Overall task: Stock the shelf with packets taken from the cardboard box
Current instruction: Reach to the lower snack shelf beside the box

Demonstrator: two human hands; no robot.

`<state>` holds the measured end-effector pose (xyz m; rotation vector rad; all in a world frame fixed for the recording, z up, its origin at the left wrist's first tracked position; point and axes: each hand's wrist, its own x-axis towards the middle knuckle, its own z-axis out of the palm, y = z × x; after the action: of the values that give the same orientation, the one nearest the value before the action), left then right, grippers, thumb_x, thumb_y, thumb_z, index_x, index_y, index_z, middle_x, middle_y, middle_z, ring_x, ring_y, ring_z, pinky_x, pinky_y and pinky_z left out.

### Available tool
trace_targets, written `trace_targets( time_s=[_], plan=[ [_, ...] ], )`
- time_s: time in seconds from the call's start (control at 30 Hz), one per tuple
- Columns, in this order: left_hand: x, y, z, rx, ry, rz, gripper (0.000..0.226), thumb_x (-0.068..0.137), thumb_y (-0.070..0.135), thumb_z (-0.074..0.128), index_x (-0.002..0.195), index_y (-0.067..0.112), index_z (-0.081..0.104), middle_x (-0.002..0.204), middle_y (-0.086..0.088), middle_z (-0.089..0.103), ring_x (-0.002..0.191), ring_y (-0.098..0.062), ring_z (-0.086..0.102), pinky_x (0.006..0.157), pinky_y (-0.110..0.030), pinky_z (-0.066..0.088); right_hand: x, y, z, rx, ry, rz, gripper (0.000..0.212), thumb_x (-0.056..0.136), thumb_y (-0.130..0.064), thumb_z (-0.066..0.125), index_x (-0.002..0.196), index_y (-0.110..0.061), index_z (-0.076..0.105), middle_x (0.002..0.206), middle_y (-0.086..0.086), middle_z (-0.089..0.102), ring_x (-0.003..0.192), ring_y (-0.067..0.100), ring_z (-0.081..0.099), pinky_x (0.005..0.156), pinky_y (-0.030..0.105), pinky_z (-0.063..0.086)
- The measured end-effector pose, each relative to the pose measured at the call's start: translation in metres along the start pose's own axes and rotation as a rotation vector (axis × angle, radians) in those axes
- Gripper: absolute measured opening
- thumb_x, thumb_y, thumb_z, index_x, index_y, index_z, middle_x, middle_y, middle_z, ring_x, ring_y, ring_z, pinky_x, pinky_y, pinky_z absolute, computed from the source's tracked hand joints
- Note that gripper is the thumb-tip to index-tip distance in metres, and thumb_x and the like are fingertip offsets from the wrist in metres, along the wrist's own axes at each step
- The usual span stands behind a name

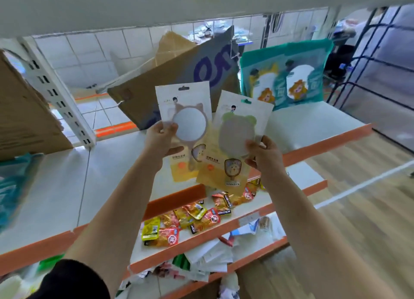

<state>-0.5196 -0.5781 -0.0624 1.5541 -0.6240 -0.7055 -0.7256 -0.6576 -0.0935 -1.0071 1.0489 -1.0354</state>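
Observation:
My left hand (160, 139) grips a yellow-white packet (184, 101) holding a pinkish cat-eared hand mirror. My right hand (265, 156) grips a second packet (243, 117) with a green bear-eared mirror. Both packets are upright, side by side, above the front of the white shelf (313, 124) with its orange edge. Behind them a cardboard box (179, 83) with purple lettering leans tilted on the shelf. Two teal packets (284, 74) with cartoon figures stand at the back right of the shelf.
A brown carton (24, 110) stands at the left beside a slotted white upright (56, 90). A teal packet (11, 186) lies at the far left. Lower shelves hold several red and yellow snack sachets (192, 218) and white packets (210, 260). Wooden floor (369, 209) lies right.

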Motion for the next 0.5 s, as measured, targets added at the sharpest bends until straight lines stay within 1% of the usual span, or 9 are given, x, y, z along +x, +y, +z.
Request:
trace_targets(
  time_s=[0.03,0.1,0.13,0.2,0.27,0.3,0.37,0.4,0.5],
  plan=[
    [0.007,0.000,0.006,-0.006,-0.005,0.004,0.010,0.096,0.022,0.053,0.100,0.013,0.055,0.096,-0.002,0.053,0.080,-0.019,0.060,0.057,-0.027,0.059,0.008,-0.002,-0.002,-0.007,-0.005,-0.001,0.012,0.092,-0.007,0.057,0.098,-0.016,0.053,0.089,0.000,0.059,0.072,0.013,0.056,0.049,0.015,0.050],
    [0.022,0.000,0.018,-0.027,-0.021,0.010,0.007,0.095,0.020,0.054,0.090,0.016,0.057,0.094,-0.003,0.053,0.080,-0.020,0.060,0.057,-0.028,0.059,0.027,-0.006,-0.004,-0.030,-0.017,-0.011,0.014,0.092,-0.007,0.056,0.088,-0.020,0.053,0.086,-0.001,0.058,0.071,0.013,0.055,0.050,0.016,0.050],
    [0.030,0.001,0.024,-0.036,-0.021,0.010,0.009,0.095,0.020,0.054,0.087,0.018,0.058,0.094,-0.002,0.054,0.079,-0.020,0.060,0.056,-0.028,0.059,0.037,-0.008,-0.005,-0.039,-0.022,-0.011,0.013,0.092,-0.008,0.056,0.089,-0.020,0.053,0.086,-0.002,0.058,0.071,0.012,0.055,0.051,0.016,0.050],
    [0.047,0.002,0.036,-0.050,-0.008,0.007,0.011,0.095,0.019,0.054,0.084,0.019,0.057,0.093,-0.001,0.054,0.079,-0.018,0.060,0.055,-0.027,0.058,0.058,-0.014,-0.005,-0.047,-0.018,-0.006,0.012,0.093,-0.010,0.057,0.102,-0.018,0.054,0.087,-0.004,0.059,0.071,0.011,0.054,0.052,0.016,0.051],
    [0.065,0.002,0.046,-0.073,0.006,0.004,0.009,0.095,0.019,0.055,0.086,0.018,0.058,0.096,-0.001,0.055,0.080,-0.016,0.060,0.056,-0.026,0.059,0.078,-0.021,-0.003,-0.065,-0.013,-0.014,0.012,0.093,-0.010,0.056,0.102,-0.017,0.055,0.087,-0.003,0.059,0.070,0.011,0.054,0.051,0.015,0.051],
    [0.075,0.002,0.051,-0.081,0.011,0.002,0.007,0.095,0.019,0.055,0.089,0.017,0.058,0.100,-0.002,0.056,0.082,-0.017,0.060,0.057,-0.027,0.059,0.086,-0.025,-0.001,-0.077,-0.020,-0.026,0.009,0.093,-0.009,0.056,0.096,-0.017,0.055,0.087,-0.002,0.059,0.069,0.012,0.053,0.050,0.015,0.050],
    [0.093,0.003,0.058,-0.087,0.030,-0.009,0.007,0.095,0.019,0.055,0.098,0.014,0.058,0.105,-0.004,0.056,0.085,-0.018,0.061,0.059,-0.028,0.059,0.103,-0.030,0.003,-0.109,-0.033,-0.067,0.015,0.092,-0.007,0.056,0.084,-0.020,0.055,0.087,0.000,0.058,0.069,0.013,0.052,0.050,0.016,0.050],
    [0.102,0.003,0.061,-0.090,0.038,-0.018,0.010,0.095,0.019,0.055,0.103,0.013,0.058,0.106,-0.004,0.057,0.084,-0.018,0.061,0.060,-0.028,0.059,0.112,-0.032,0.005,-0.132,-0.036,-0.084,0.016,0.092,-0.007,0.056,0.082,-0.020,0.055,0.089,0.000,0.059,0.071,0.013,0.053,0.052,0.017,0.050],
    [0.125,0.002,0.071,-0.080,0.050,-0.023,0.014,0.094,0.019,0.055,0.107,0.014,0.057,0.109,-0.004,0.058,0.083,-0.016,0.062,0.063,-0.028,0.059,0.136,-0.035,0.009,-0.186,-0.028,-0.099,0.005,0.092,-0.009,0.057,0.090,-0.014,0.057,0.097,0.006,0.058,0.080,0.018,0.055,0.056,0.021,0.051]
  ],
)
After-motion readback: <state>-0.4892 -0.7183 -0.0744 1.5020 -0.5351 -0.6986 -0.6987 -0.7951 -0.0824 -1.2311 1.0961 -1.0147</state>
